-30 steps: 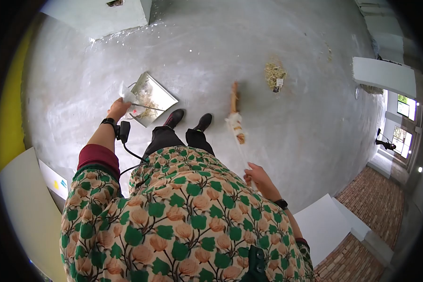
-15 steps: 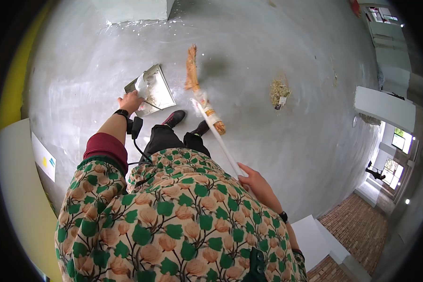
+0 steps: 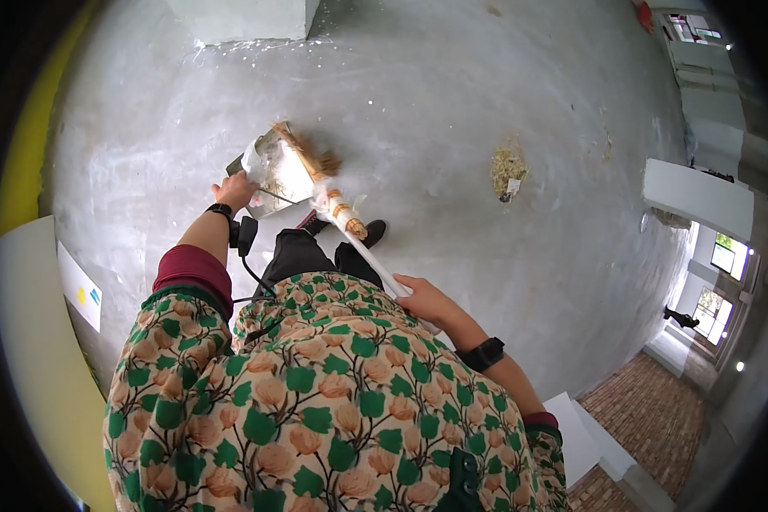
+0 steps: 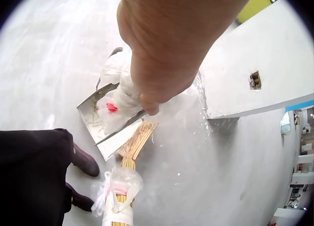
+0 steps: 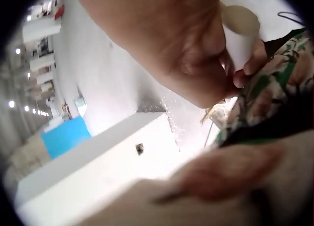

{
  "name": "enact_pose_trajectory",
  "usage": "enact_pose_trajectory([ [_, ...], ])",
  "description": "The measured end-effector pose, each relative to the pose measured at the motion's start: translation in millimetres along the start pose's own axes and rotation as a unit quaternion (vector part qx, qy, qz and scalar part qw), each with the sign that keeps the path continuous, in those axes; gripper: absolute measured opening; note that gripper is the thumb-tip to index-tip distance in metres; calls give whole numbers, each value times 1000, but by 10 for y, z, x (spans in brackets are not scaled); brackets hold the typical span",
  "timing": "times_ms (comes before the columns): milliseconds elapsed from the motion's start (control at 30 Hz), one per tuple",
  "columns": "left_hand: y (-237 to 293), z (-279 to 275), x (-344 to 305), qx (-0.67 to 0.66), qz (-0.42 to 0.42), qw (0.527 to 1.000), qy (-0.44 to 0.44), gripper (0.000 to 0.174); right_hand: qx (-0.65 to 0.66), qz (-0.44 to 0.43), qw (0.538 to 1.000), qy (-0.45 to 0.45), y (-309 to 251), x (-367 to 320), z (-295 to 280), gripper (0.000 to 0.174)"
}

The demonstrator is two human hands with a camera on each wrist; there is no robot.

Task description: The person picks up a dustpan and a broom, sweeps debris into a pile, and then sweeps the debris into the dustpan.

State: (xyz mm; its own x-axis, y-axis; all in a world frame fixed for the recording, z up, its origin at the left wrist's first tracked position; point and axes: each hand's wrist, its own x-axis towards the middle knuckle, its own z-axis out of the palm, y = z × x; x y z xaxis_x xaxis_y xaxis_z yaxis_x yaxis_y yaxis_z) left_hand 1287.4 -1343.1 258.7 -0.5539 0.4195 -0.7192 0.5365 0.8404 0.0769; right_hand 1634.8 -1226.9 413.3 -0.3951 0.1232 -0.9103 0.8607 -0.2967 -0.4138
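My left hand grips the upright handle of a metal dustpan on the floor, left of my feet. A crumpled white plastic bag hangs around the handle beneath that hand, and straw bits lie in the pan. My right hand holds the white tubular handle of a straw broom near my waist. In the right wrist view, fingers curl around the open-ended white tube. Plastic and white tape wrap the broom's neck. Its bristles overlap the pan's front edge.
A straw pile with a white label lies on the grey floor to the right. My dark shoes are beside the dustpan. A white block stands ahead, with white specks around its base. A yellow panel runs along the left.
My right hand has swung the broom leftward, from beyond my right foot across to the dustpan. The right hand itself moved left, while the left stays on the dustpan handle.
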Motion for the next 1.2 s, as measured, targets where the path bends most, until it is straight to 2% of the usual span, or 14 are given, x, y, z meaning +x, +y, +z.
enact_pose_trajectory([
  [33,-9,-10,9,-3,-3,1000,1,35,56,16,997,-46,-71,-22,-35,47],
  [167,-105,99,16,-13,-19,999,-45,38,107,52,992,-46,-245,-237,-251,48],
  [333,-158,177,18,-57,-62,994,-70,42,-91,-4,991,100,-585,-65,-642,48],
  [433,-192,232,-24,-101,-94,987,-76,46,-154,-16,978,140,-754,316,-829,49],
  [500,-201,265,-21,-127,-113,982,-84,50,-268,-73,941,194,-832,590,-868,41],
  [600,-150,252,-86,-142,-118,977,-105,52,-317,-95,921,206,-1011,762,-692,38],
  [633,-97,243,-81,-151,-114,976,-107,53,-319,-95,921,203,-1042,823,-640,38],
  [700,-96,276,-89,-157,-129,974,-105,53,-340,-58,932,111,-1028,874,-476,36],
  [733,-104,305,-88,-163,-130,971,-114,54,-343,-59,931,109,-950,868,-415,36],
  [800,-96,290,-116,-178,-130,967,-127,54,-341,-109,933,42,-753,765,-301,35],
  [900,-109,319,-121,-174,-130,969,-120,55,-171,24,982,-78,-849,337,-408,44],
  [1033,-127,341,-184,-178,-132,967,-130,56,-85,71,991,-78,-870,-53,-531,46],
  [1133,-154,364,-188,-182,-130,968,-112,56,-71,50,996,-29,-807,-29,-531,46],
  [1200,-183,404,-165,-191,-124,969,-92,54,-227,-124,963,79,-618,255,-457,45],
])
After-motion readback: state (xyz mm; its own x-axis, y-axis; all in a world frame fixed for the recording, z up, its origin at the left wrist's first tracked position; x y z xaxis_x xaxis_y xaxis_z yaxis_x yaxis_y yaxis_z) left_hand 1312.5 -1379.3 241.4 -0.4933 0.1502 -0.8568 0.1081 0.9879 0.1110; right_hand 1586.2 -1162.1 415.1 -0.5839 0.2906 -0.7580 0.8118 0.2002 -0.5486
